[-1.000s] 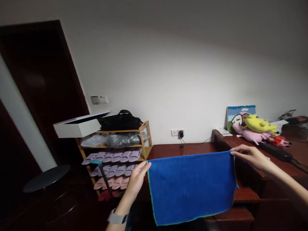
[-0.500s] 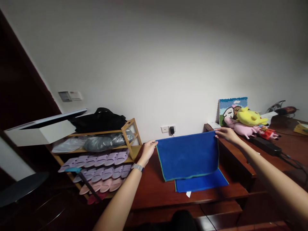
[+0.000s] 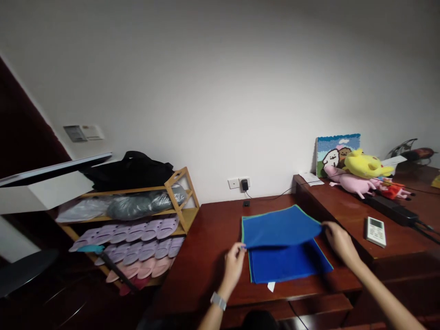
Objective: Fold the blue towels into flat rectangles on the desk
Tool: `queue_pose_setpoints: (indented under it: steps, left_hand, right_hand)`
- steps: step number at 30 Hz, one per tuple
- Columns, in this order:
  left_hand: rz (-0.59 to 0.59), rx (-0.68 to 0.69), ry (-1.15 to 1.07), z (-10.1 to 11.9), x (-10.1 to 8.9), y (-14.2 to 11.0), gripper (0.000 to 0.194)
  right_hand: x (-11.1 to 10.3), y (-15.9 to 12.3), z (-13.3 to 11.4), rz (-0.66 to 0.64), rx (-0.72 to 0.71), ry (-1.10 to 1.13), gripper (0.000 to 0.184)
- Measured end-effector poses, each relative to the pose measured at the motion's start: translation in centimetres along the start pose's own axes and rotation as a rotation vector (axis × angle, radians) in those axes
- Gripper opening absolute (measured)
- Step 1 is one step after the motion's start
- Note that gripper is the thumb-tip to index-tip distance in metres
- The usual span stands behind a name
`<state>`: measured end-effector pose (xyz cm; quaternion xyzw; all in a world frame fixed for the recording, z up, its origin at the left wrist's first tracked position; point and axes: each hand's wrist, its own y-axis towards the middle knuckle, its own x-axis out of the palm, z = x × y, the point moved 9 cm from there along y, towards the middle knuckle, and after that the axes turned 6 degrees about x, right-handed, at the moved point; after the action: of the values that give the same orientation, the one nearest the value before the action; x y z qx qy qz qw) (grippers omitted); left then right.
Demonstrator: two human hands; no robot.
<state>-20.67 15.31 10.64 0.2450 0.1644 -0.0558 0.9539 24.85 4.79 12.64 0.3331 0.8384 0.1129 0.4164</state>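
Observation:
A blue cloth (image 3: 282,229) with a green hem lies on the low dark wooden table (image 3: 209,233), folded over on itself. Its upper layer is lifted a little above the lower layer (image 3: 285,266). My left hand (image 3: 234,261) pinches the upper layer's near left corner. My right hand (image 3: 338,240) pinches the near right corner. A watch sits on my left wrist (image 3: 218,301).
A higher wooden desk (image 3: 347,215) at the right carries a white remote (image 3: 375,230), plush toys (image 3: 364,174), a black power strip (image 3: 392,208) and a picture (image 3: 337,149). A wooden shoe rack (image 3: 137,224) with several slippers stands left, a black bag (image 3: 130,169) on top. A charger (image 3: 244,184) plugs into the wall.
Both hands have brought the held edge of the cloth down and toward me, so the upper half now lies folded over the lower half instead of hanging upright.

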Motion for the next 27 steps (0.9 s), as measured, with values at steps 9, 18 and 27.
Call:
queue_pose_setpoints:
  steps: [9,18,27]
  left_hand:
    - [0.034,0.073,0.148,-4.6,1.6,-6.4,0.029]
    - [-0.213,-0.023,0.152,-5.2,3.6,-10.0,0.018]
    - [0.012,-0.235,0.209,-7.0,4.3,-7.8,0.038]
  right_hand:
    - [3.5,-8.0,9.4,-0.017,0.171,-0.013,0.045]
    - [4.7,-11.7,12.4,-0.1,0.241,0.049,0.031]
    - [7.0,-9.4,11.1,-0.187,0.477,0.035,0.04]
